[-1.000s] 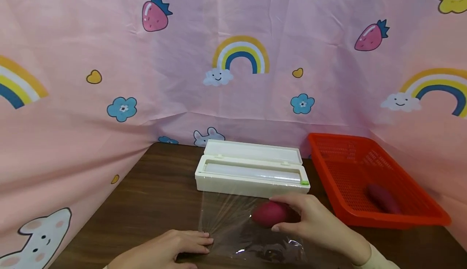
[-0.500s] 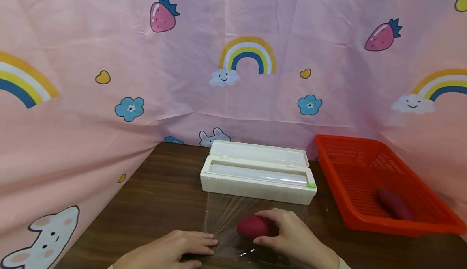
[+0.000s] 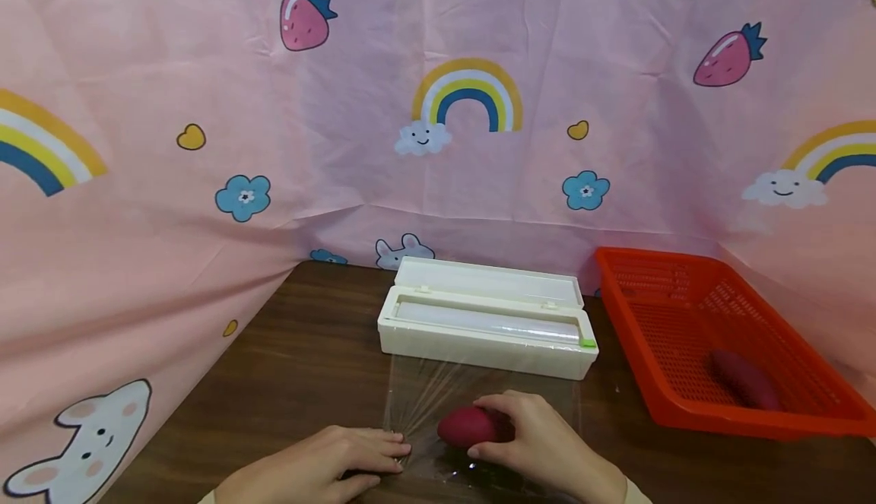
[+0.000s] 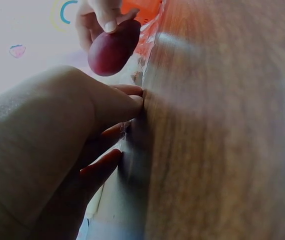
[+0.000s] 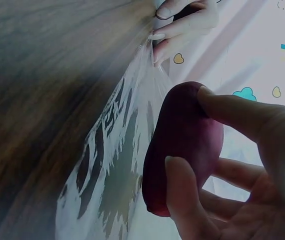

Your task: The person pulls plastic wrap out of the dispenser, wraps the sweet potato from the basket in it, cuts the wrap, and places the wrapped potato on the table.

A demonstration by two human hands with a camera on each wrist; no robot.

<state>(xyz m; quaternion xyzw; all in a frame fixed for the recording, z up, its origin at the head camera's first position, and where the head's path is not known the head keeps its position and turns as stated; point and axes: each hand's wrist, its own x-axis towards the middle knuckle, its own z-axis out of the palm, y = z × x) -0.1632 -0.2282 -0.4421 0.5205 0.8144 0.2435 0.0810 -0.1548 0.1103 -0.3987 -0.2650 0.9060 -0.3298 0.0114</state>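
My right hand grips a purple-red sweet potato by its right end. In the right wrist view, thumb and fingers close around the sweet potato, low beside a sheet of clear cling film. That cling film stretches over the table from the front of a white dispenser box. At the film's left edge my left hand presses its fingertips on the table, and creases fan out from there. The left wrist view shows the left fingers fairly straight, thumb apart.
The dispenser's lid stands raised behind the film roll. To the right is a red plastic basket with another sweet potato inside. A pink patterned cloth hangs around the dark wooden table.
My right hand has carried the sweet potato left and toward me, lower over the cling film. The left hand stays at the film's edge. The head view has shifted slightly.
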